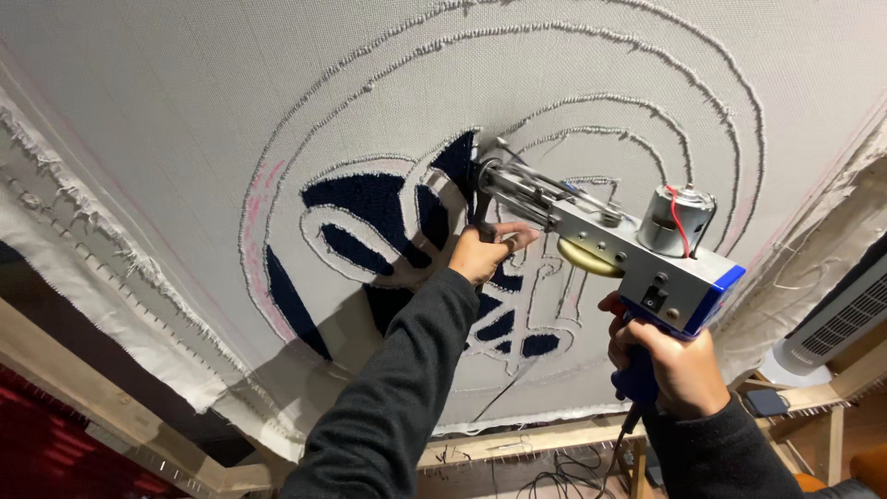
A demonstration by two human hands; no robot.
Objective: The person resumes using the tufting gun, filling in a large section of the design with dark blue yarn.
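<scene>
The right hand (673,362) is wrapped tight round the blue grip of the tufting gun (605,236), fingers curled shut. The left hand (487,251) is up front, closed round the dark front handle near the needle end, thumb sticking out a bit.

The gun sits near the middle of the stretched cloth (157,111), w/ its needle tip pushed into the cloth by the dark blue yarn patches (370,203). Thin white yarn lines (591,42) curl in rings toward the top right corner of the cloth.

The gun looks heavy & hard: metal body, small round motor (677,220) on top w/ a red wire, a brass-coloured wheel under it. It prob. needs two hands, one on the back grip, one on the front handle. Fingers should stay away from the needle. The cloth is soft but pulled tight on the wooden frame (517,444).

No packages or signs to see. A white fan-like box (845,323) stands past the right edge of the frame; hard to tell what it is. Black cords (554,476) hang under the bottom edge.
</scene>
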